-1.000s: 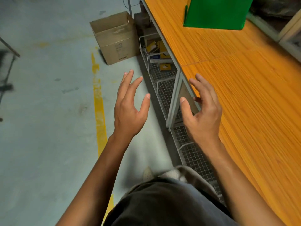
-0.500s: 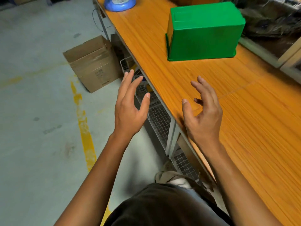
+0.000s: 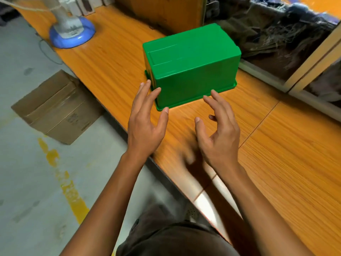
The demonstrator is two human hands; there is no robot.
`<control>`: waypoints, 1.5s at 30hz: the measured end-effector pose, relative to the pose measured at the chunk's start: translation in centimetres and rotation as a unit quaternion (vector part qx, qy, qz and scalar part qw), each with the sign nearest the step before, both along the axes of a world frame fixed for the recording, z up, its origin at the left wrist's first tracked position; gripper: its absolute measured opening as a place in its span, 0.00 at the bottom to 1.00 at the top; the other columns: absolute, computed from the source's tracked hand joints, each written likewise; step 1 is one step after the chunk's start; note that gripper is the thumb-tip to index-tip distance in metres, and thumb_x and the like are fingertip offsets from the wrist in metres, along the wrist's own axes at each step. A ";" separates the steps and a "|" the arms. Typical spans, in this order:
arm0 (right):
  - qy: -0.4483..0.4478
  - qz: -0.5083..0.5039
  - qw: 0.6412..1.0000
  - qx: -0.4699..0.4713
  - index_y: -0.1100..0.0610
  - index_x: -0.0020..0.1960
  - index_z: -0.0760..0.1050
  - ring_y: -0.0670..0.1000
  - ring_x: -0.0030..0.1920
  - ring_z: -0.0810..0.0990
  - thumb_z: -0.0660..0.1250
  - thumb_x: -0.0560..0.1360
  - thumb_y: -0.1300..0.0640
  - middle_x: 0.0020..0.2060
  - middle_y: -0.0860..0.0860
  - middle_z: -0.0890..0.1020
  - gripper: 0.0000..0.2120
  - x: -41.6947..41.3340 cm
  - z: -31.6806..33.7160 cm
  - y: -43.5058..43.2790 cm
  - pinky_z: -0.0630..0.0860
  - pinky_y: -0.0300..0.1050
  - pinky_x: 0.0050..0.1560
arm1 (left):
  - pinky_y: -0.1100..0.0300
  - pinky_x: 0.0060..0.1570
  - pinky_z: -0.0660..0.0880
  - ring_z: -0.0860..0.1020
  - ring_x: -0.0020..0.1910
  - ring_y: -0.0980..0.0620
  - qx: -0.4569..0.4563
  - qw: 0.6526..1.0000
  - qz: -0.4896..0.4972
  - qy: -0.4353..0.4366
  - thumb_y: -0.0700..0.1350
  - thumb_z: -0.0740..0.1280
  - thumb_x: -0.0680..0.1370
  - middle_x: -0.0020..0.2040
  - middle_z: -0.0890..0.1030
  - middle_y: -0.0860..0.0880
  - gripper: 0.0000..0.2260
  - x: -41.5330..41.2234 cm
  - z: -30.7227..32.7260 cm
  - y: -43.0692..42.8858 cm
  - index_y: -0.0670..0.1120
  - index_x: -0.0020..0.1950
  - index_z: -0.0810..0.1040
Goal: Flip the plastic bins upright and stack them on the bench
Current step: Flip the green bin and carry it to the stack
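— Both your hands have closed in on the green bin (image 3: 191, 67) in the last half second. It was well ahead of your fingertips then, and now your left hand (image 3: 145, 126) is at its near left corner.

— Are you touching it yet with that hand?

— Can't tell. Your fingers are straight and spread and your thumb is out to the side. The tips overlap the bin's end wall and rim in this view, but contact isn't plain. You hold nothing.

— And your right hand (image 3: 219, 133)?

— Spread too, with loosely curved fingers and nothing in it. It hangs above the bench (image 3: 276, 172), just short of the bin's near long side.

— So where does that leave you on the task?

— At the start of the first flip, I'd judge. The bin stands on the bench bottom up with its rim flat on the wood. Your hands bracket its near corner, so you look set to take hold and turn it.

— Count it out for me.

— Two hands, both empty. One green bin in view, so you have nothing here yet to stack it with. One fan (image 3: 72, 32) on a blue base sits farther along the bench. One cardboard box (image 3: 55, 108) sits on the floor (image 3: 27, 182) beside the bench, with one yellow line (image 3: 60, 172) painted nearby.
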State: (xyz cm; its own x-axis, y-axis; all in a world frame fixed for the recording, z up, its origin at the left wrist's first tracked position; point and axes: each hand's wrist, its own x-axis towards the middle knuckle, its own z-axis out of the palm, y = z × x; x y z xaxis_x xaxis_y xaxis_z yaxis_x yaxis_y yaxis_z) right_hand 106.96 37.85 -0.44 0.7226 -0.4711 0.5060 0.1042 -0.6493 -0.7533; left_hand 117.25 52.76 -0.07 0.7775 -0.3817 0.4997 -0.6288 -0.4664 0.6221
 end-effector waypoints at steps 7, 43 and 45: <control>0.004 -0.096 0.995 -0.016 0.64 0.66 0.75 0.60 0.68 0.75 0.67 0.75 0.59 0.69 0.61 0.74 0.20 7.0 0.1 0.1 0.76 0.63 0.58 | 0.45 0.74 0.64 0.64 0.77 0.39 -0.004 0.996 -0.084 -0.021 0.45 0.64 0.79 0.74 0.70 0.37 0.20 9.8 0.0 -2.1 0.36 0.69 0.74; 0.119 -0.334 0.874 0.333 0.46 0.75 0.62 0.54 0.62 0.80 0.64 0.62 0.38 0.66 0.49 0.78 0.43 18.3 0.2 0.2 0.78 0.60 0.62 | 0.45 0.56 0.74 0.76 0.62 0.38 0.338 0.914 -0.203 0.092 0.70 0.50 0.78 0.66 0.76 0.42 0.35 28.0 -0.9 -13.8 0.55 0.81 0.53; 0.165 -0.341 0.881 0.283 0.48 0.77 0.60 0.55 0.66 0.77 0.66 0.67 0.41 0.68 0.51 0.76 0.40 18.1 2.6 -0.2 0.75 0.59 0.65 | 0.44 0.60 0.74 0.75 0.64 0.38 0.322 0.914 -0.206 0.135 0.70 0.50 0.78 0.68 0.76 0.43 0.35 27.5 -0.6 -13.7 0.55 0.81 0.53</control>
State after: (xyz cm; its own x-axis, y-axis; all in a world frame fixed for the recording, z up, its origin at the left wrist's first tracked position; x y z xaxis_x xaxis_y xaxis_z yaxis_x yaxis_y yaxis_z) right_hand 125.08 37.67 2.11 0.2373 -0.9621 -0.1342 -0.4513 0.0132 -0.8923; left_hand 144.79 39.07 -0.71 0.5626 -0.8180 -0.1201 -0.6984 -0.5480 0.4604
